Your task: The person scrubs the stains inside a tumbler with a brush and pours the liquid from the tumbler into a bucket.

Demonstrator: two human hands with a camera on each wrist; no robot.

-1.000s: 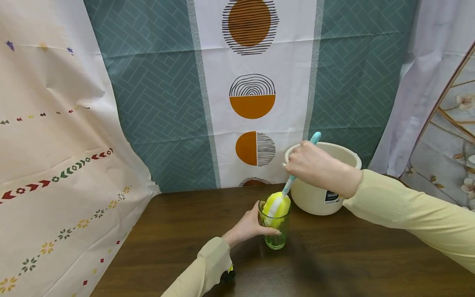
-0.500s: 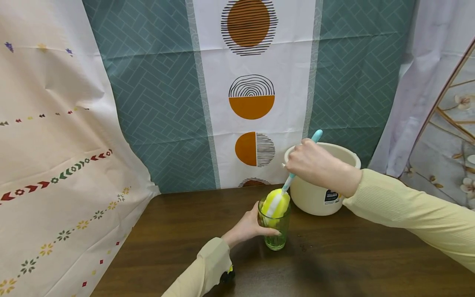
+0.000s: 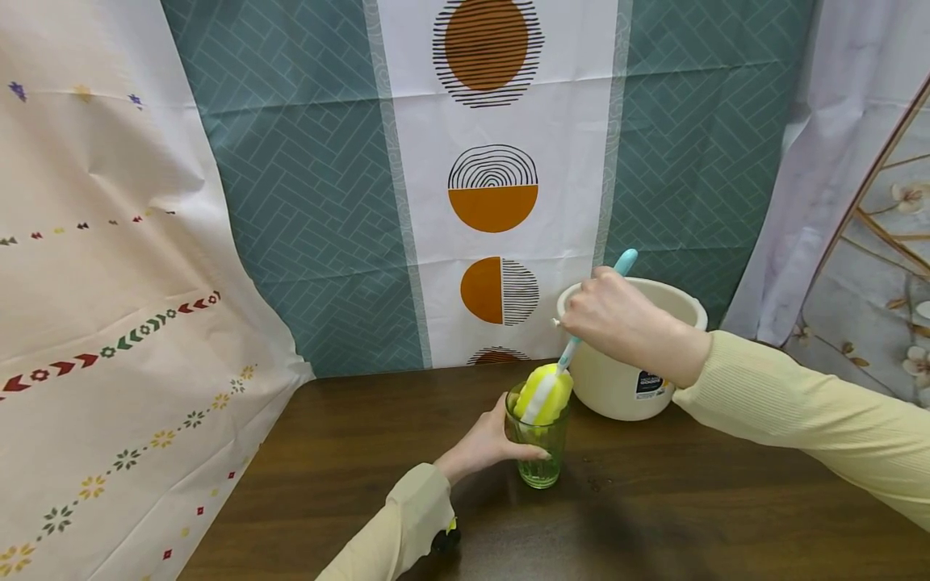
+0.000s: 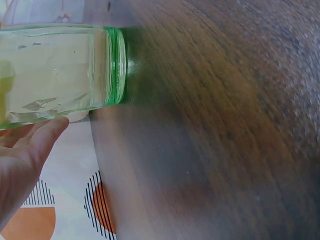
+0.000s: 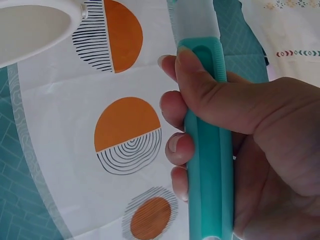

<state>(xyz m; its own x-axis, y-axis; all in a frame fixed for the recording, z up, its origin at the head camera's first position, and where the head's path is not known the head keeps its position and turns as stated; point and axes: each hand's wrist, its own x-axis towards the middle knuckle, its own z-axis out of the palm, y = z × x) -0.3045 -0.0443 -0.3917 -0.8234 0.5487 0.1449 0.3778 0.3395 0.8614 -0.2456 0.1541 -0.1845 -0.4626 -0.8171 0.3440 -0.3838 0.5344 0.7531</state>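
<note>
A green drinking glass (image 3: pixel 541 460) stands upright on the table. My left hand (image 3: pixel 490 440) holds it round its side, thumb across the front; in the left wrist view, the hand (image 4: pixel 25 160) lies along the glass (image 4: pixel 55 70). A bottle brush (image 3: pixel 545 395) with a yellow and white sponge head slants into the glass mouth, the top of the sponge above the rim. Gripping the brush's turquoise handle (image 5: pixel 210 165) is my right hand (image 3: pixel 610 315), with fingers and thumb (image 5: pixel 200 75) wrapped round it. How deep the sponge reaches is partly hidden by the left hand.
A cream bucket (image 3: pixel 606 383) with a dark label stands behind the glass, close to the right hand. The dark wooden table (image 3: pixel 341 452) ends at a patterned cloth backdrop (image 3: pixel 312 202). Small drops lie on the table right of the glass.
The brush has risen slightly and shifted a little to the right, more of its sponge showing over the rim. The left hand and the glass have stayed in place.
</note>
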